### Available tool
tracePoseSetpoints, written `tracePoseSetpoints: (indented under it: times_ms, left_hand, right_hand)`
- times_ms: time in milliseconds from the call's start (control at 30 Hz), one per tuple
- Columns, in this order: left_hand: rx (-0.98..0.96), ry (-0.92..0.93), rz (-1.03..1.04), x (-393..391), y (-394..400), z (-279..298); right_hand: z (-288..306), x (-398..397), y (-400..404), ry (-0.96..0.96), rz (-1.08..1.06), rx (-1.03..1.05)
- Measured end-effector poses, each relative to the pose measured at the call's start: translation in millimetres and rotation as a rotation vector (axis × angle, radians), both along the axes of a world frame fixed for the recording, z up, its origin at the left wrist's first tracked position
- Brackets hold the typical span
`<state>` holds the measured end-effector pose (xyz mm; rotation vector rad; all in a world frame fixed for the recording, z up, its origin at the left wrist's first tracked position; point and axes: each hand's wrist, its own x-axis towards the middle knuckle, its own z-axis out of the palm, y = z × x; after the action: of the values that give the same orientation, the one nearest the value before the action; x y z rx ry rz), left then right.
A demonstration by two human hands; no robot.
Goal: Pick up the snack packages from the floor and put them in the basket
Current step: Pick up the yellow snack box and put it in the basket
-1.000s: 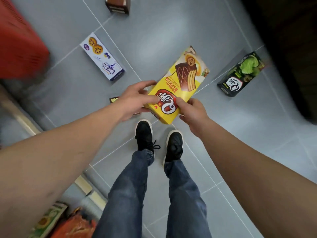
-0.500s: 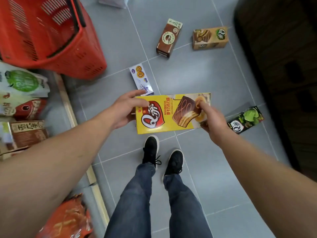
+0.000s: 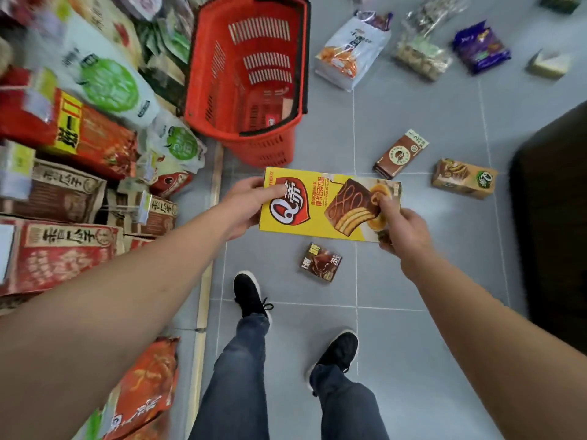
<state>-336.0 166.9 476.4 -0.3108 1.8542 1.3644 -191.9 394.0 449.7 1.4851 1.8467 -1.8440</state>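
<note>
Both hands hold a yellow snack box (image 3: 328, 204) flat above the grey floor. My left hand (image 3: 246, 206) grips its left end and my right hand (image 3: 398, 230) pinches its right end. The red basket (image 3: 219, 74) stands on the floor just beyond the box, against the shelf, with something red lying at its bottom. On the floor lie a small brown packet (image 3: 320, 262), a brown box (image 3: 400, 154), a tan box (image 3: 463, 178), a white bag (image 3: 352, 50), a clear bag (image 3: 424, 49) and a purple packet (image 3: 481, 50).
Low shelves (image 3: 79, 147) packed with snack bags run along the left. A dark cabinet (image 3: 552, 223) fills the right edge. My two feet in black shoes (image 3: 251, 295) stand on the tiles below the box. A pale small box (image 3: 549, 64) lies at the far right.
The view has swung towards the shelf and basket. The yellow box, held in both hands, now sits close in front of the basket. My feet have stepped apart.
</note>
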Motion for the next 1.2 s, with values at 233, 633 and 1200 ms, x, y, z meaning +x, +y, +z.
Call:
tracePoseSetpoints:
  times_ms: [233, 633, 1200]
  left_hand:
    - [-0.014, 0.049, 0.055, -88.4, -63.9, 27.0]
    - [-0.005, -0.006, 0.101, -226.3, -155.0, 30.0]
    - [-0.107, -0.093, 0.261, -369.4, -146.7, -20.3]
  right_hand:
    - [38.9, -107.5, -57.4, -0.018, 0.050, 0.097]
    - [53.5, -259.8, -146.0, -0.082, 0.107, 0.163]
    - [-28.9, -430.1, -132.2, -0.142, 0.169, -0.001]
